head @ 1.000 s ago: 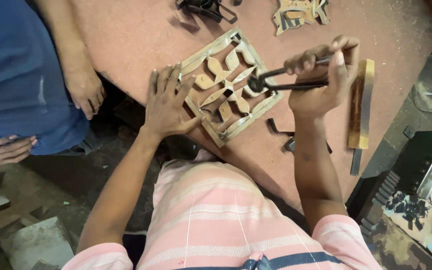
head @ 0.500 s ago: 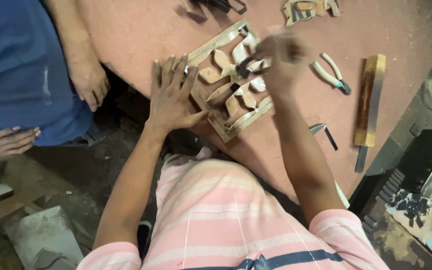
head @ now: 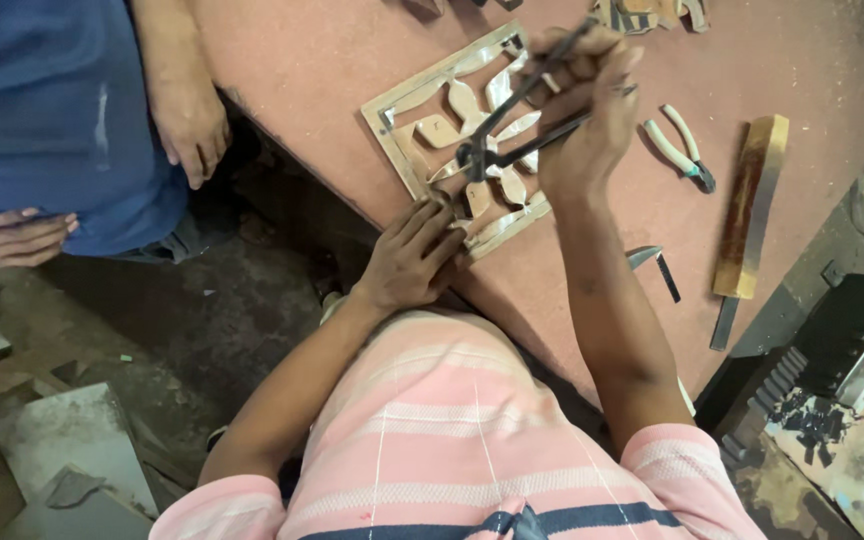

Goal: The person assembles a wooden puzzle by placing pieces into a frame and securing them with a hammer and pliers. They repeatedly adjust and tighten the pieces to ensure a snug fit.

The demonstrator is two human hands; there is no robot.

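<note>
A square wooden fretwork panel (head: pixel 404 112) with a flower-shaped cutout lies on the reddish table (head: pixel 332 60). My right hand (head: pixel 592 110) grips a pair of dark metal pincers (head: pixel 512 125), whose jaws rest on the middle of the panel. My left hand (head: pixel 407 260) presses on the panel's near corner at the table's edge, fingers spread.
White-handled pliers (head: pixel 682 150) and a long wooden block (head: pixel 747 205) lie right of the panel, a small metal blade (head: pixel 652 265) nearer me. Another person in blue stands at the left, one hand (head: pixel 190 125) by the table's edge. Dark tooling (head: pixel 842 340) sits at the right.
My right hand put the white-handled pliers down on the table and now holds dark pincers over the panel. My left hand slid from the panel's left side to its near corner.
</note>
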